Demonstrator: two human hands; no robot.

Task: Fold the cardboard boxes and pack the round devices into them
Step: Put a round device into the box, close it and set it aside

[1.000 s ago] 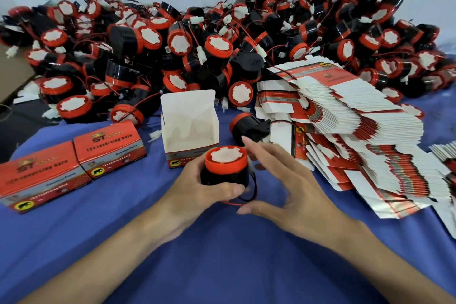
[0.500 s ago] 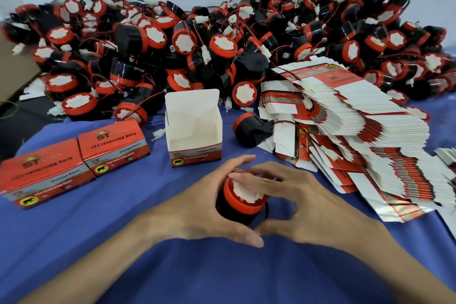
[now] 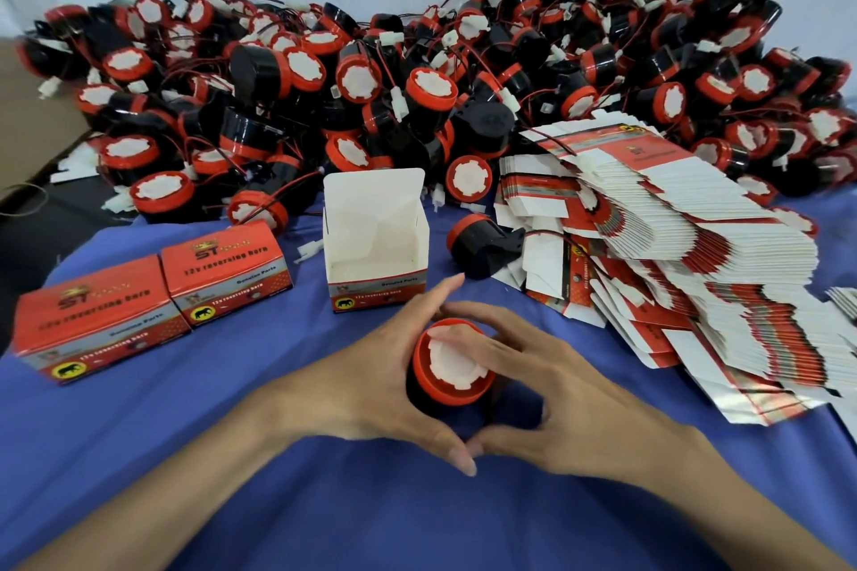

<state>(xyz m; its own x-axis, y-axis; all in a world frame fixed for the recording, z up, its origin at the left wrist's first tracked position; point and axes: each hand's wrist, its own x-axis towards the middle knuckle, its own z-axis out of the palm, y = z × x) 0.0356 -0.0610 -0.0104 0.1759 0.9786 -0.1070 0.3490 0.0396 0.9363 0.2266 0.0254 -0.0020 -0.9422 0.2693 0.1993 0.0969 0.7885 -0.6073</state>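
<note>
A round device point(image 3: 452, 366), black with a red rim and white face, sits between both my hands above the blue cloth. My left hand point(image 3: 371, 385) curls round its left side. My right hand point(image 3: 556, 394) wraps its right side, fingers lying across the white face. Just beyond stands an open folded box point(image 3: 375, 241), lid flap up, nothing visible inside. Two closed red boxes point(image 3: 162, 287) lie at the left. A fanned stack of flat unfolded boxes point(image 3: 686, 264) lies to the right. A big heap of round devices point(image 3: 417, 83) fills the back.
One loose device point(image 3: 482, 241) lies on its side between the open box and the flat stack. The blue cloth point(image 3: 232, 454) covers the table around my arms. A brown carton edge point(image 3: 28, 121) shows at far left.
Both hands have drawn the device toward me, away from the open box, and tilted it. My right hand, first beside it, now wraps it with fingers over its face.
</note>
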